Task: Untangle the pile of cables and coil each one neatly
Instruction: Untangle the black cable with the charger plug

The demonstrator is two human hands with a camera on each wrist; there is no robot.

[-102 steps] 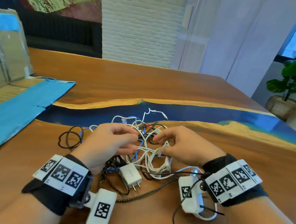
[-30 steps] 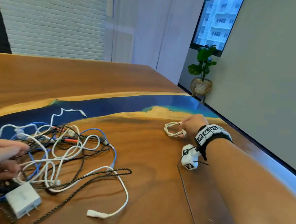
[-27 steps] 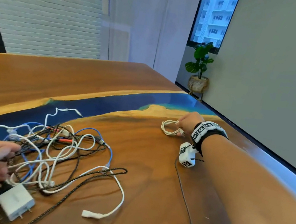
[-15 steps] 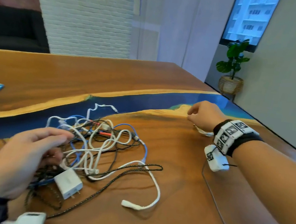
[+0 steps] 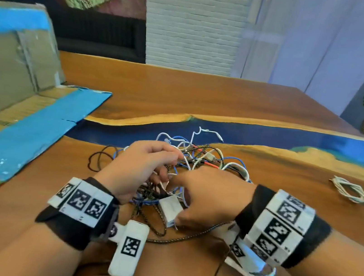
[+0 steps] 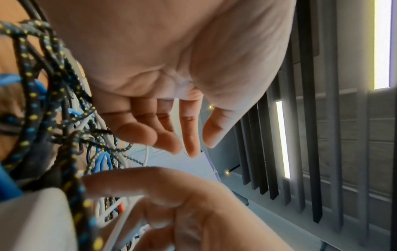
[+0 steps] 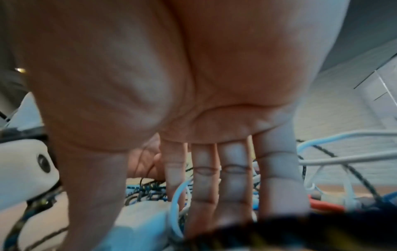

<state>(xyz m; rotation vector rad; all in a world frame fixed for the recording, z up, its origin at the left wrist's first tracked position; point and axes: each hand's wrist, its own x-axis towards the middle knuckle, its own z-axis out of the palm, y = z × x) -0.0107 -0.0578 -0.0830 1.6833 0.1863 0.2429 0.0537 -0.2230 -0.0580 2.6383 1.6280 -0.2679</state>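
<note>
Right hand (image 5: 208, 197) lies with relaxed fingers over the white charger block (image 5: 170, 210), gripping nothing; left hand (image 5: 140, 167) hovers loosely open above the cable pile (image 5: 198, 162) on the desk (image 5: 206, 98). 1 coiled white cable (image 5: 356, 193) lies well apart, right.

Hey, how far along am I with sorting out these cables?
One down: a coiled white cable lies apart on the table, right of the pile. In hand: your left hand and right hand are both in the tangled pile, the right one by the white charger. Whether either grips a strand is unclear. Left: the white, blue, black and braided cables are still knotted together and uncoiled.
</note>
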